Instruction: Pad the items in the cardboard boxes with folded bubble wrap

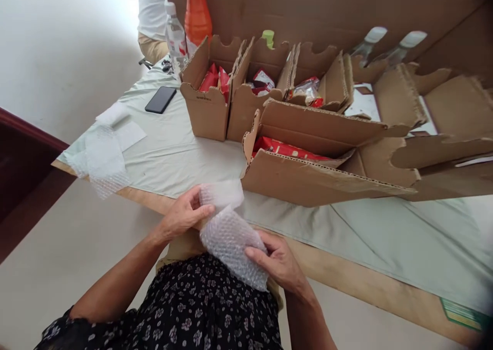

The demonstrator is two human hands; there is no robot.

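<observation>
Between thumb and fingers, my right hand (275,260) grips a bubble wrap bag (233,245) that hangs slanted above my lap. My left hand (187,211) pinches the edge of a white foam pouch (222,193) at the table's front edge. The top of the bubble wrap overlaps the lower part of the pouch. Whether either one has something inside, I cannot tell. Further left on the cloth lie loose sheets of bubble wrap (103,157) and white foam pieces (129,134).
Cardboard bins (327,186) with red packets (288,149) stand ahead and to the right. A black phone (160,99) lies on the green cloth (169,155). Behind the bins are an orange bottle (197,14) and clear bottles (176,34). A person in white (152,6) is at the far left.
</observation>
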